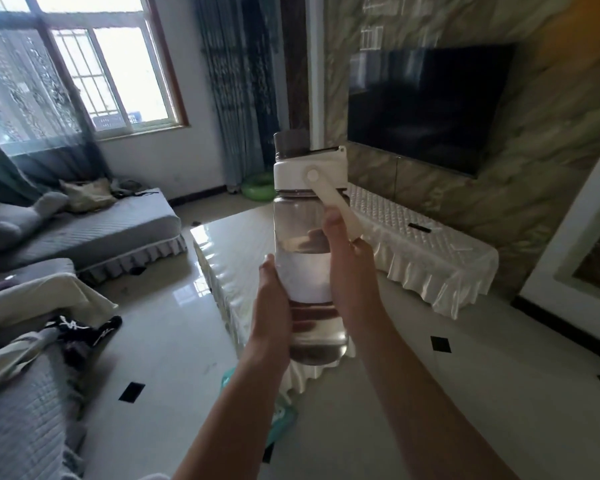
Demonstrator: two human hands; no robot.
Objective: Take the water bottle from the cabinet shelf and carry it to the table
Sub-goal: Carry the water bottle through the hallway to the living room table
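— So, head view: how are the arms set?

— Both forearms rise from the bottom edge toward the centre of the frame. The left hand (274,299) wraps the left side of the water bottle (309,258) at its lower half, thumb up along the wall. The right hand (350,271) clasps the right side a little higher, with its thumb pointing up toward the cap.

— Are the fingers closed on it?

— Yes, both hands are grasping the bottle. It stands upright in mid-air at the centre of the frame, above the near end of the table (236,258) with the glossy pale cover.

— What is hard to make out?

— Most fingers are behind the bottle, seen only as dark blurs through the clear wall and the water. The right elbow is cut off at the bottom edge. The white carry strap (340,206) hangs from the cap (302,174) and passes behind the right thumb; I cannot tell if a finger hooks it.

— And the bottle against the fingers?

— It sits between the 2 palms, its base just below the left hand's heel, its cap well above both thumbs.
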